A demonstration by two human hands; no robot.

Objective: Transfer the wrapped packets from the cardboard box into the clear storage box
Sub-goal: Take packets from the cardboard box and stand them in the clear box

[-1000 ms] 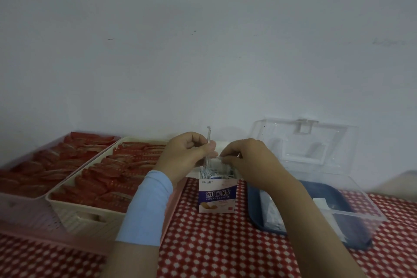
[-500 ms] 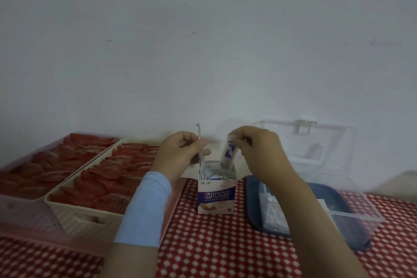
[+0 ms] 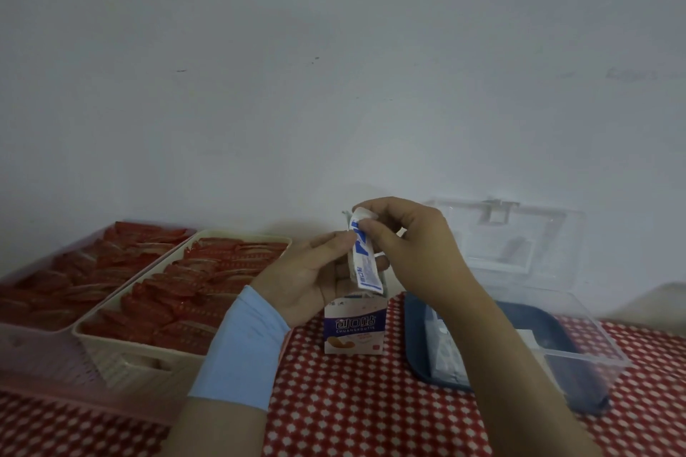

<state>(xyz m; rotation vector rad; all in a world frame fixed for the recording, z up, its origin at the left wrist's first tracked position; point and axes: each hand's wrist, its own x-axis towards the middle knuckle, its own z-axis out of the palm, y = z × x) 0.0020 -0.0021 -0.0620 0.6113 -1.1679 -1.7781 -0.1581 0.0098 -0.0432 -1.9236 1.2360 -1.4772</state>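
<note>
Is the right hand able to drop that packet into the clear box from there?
Probably yes. The right hand pinches the packet above the cardboard box, and the clear storage box sits right beside it with its lid open and nothing in between.

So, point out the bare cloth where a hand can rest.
Free: checked tablecloth in front of the cardboard box, between the cream basket and clear storage box. Also the near-right corner. Crowded: left side, filled by both baskets of red packets.
</note>
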